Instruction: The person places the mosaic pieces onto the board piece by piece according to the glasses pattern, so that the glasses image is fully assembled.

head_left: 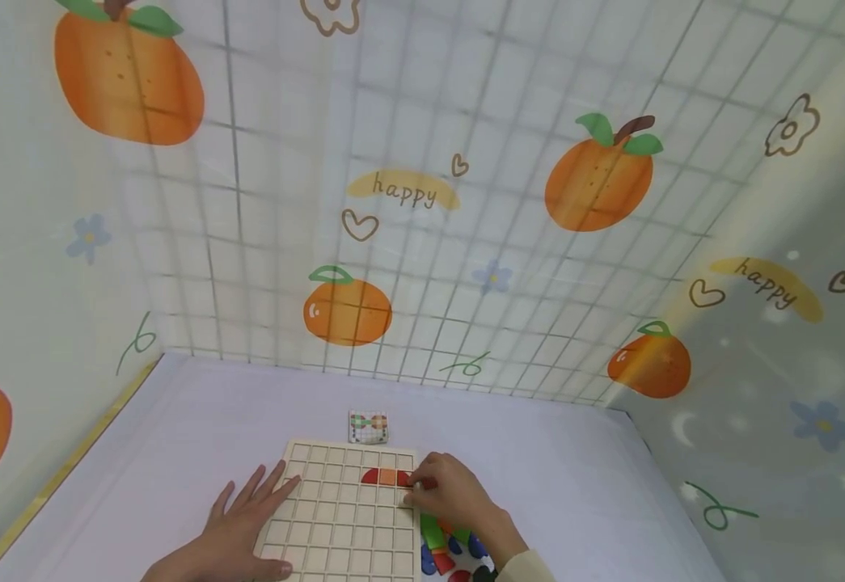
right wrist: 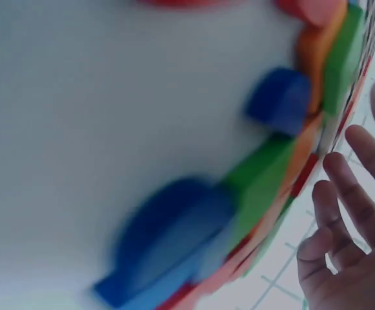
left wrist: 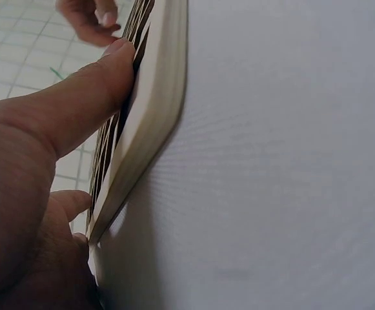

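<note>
A pale wooden board [head_left: 327, 509] with a raised grid lies before me. On its upper right, a red rounded piece [head_left: 369, 476], an orange square [head_left: 388, 477] and another red piece [head_left: 403, 478] form a row. My right hand [head_left: 458, 489] is at the board's right edge, fingertips right at the last red piece. In the right wrist view its fingers are loosely bent and apart, with nothing showing between them. My left hand [head_left: 243, 521] rests spread on the board's left side; its thumb [left wrist: 97, 90] presses the near edge in the left wrist view.
Several loose coloured pieces [head_left: 437, 537] lie right of the board, partly under the right forearm; a blue one [right wrist: 174, 232] and a green one [right wrist: 261, 184] show close up. A small patterned card [head_left: 368, 427] lies beyond the board. A printed curtain [head_left: 422, 242] encloses the white table [head_left: 575, 485].
</note>
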The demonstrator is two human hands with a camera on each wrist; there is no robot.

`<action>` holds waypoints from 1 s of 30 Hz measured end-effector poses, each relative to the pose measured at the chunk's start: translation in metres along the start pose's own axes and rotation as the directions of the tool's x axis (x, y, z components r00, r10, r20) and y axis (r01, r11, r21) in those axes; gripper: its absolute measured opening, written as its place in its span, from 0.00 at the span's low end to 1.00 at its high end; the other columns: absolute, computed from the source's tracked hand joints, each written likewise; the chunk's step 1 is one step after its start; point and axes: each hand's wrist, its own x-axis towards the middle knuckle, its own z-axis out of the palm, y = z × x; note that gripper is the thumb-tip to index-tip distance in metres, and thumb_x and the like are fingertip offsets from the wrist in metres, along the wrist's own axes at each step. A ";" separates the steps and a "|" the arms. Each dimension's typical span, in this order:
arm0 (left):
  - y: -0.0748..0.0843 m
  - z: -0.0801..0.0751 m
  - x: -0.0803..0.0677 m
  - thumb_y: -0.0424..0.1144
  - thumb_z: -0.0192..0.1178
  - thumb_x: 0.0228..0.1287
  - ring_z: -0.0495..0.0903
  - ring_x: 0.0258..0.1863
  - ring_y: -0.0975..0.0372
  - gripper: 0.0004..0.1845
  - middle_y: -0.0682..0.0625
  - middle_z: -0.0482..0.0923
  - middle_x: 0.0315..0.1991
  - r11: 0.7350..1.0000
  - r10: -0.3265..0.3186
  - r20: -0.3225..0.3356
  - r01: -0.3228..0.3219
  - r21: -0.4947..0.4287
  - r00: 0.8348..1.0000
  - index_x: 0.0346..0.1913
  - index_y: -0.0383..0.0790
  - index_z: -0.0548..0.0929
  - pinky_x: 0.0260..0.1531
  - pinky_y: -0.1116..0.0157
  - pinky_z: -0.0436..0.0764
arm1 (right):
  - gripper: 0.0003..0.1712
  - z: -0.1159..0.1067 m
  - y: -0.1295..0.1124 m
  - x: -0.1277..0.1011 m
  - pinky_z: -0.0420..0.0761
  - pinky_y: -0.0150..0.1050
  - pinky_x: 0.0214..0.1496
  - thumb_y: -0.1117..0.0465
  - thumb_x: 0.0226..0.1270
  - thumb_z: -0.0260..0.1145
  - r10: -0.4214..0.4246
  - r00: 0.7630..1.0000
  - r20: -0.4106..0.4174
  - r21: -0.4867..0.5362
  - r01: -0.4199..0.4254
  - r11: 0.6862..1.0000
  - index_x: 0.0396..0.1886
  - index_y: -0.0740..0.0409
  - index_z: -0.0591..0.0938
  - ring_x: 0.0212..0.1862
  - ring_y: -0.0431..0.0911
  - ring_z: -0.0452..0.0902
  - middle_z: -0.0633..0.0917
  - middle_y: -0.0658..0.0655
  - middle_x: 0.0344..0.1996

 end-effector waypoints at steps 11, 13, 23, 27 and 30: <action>0.000 -0.002 -0.003 0.66 0.72 0.42 0.41 0.71 0.32 0.58 0.31 0.48 0.75 0.998 0.062 -0.045 -0.061 0.024 0.997 0.74 0.39 0.61 0.56 0.26 0.35 | 0.07 -0.006 0.012 -0.038 0.76 0.32 0.39 0.50 0.58 0.75 0.071 0.994 0.080 -0.032 -0.068 0.997 0.35 0.44 0.89 0.34 0.33 0.69 0.76 0.35 0.31; -0.001 -0.001 -0.003 0.66 0.72 0.42 0.41 0.70 0.31 0.59 0.30 0.47 0.75 0.998 0.063 -0.043 -0.063 0.017 0.997 0.74 0.39 0.61 0.57 0.27 0.33 | 0.07 -0.010 0.013 -0.044 0.76 0.33 0.39 0.49 0.58 0.75 0.085 0.993 0.082 -0.036 -0.083 0.996 0.36 0.43 0.89 0.35 0.33 0.69 0.77 0.35 0.32; -0.002 -0.004 -0.001 0.67 0.72 0.39 0.38 0.72 0.32 0.61 0.32 0.44 0.76 1.000 -0.011 0.005 0.010 0.021 1.000 0.75 0.40 0.60 0.58 0.28 0.30 | 0.06 -0.018 0.026 -0.063 0.76 0.36 0.41 0.51 0.56 0.77 0.163 0.982 0.098 -0.050 -0.159 0.986 0.34 0.41 0.90 0.36 0.38 0.68 0.79 0.36 0.32; -0.001 -0.004 0.002 0.71 0.70 0.37 0.35 0.73 0.34 0.64 0.35 0.40 0.77 0.997 -0.078 0.062 0.076 0.030 0.995 0.76 0.42 0.58 0.60 0.31 0.26 | 0.05 -0.019 0.024 -0.063 0.74 0.36 0.39 0.52 0.55 0.77 0.118 0.991 0.061 -0.124 -0.110 0.986 0.32 0.41 0.91 0.34 0.36 0.69 0.82 0.34 0.30; 0.000 -0.003 0.003 0.72 0.69 0.34 0.34 0.73 0.35 0.65 0.36 0.39 0.78 0.994 -0.103 0.081 0.101 0.034 0.991 0.76 0.42 0.57 0.60 0.31 0.25 | 0.08 -0.021 0.021 -0.065 0.75 0.36 0.38 0.53 0.52 0.79 0.130 0.989 0.071 -0.132 -0.120 0.984 0.34 0.42 0.91 0.33 0.36 0.69 0.83 0.34 0.29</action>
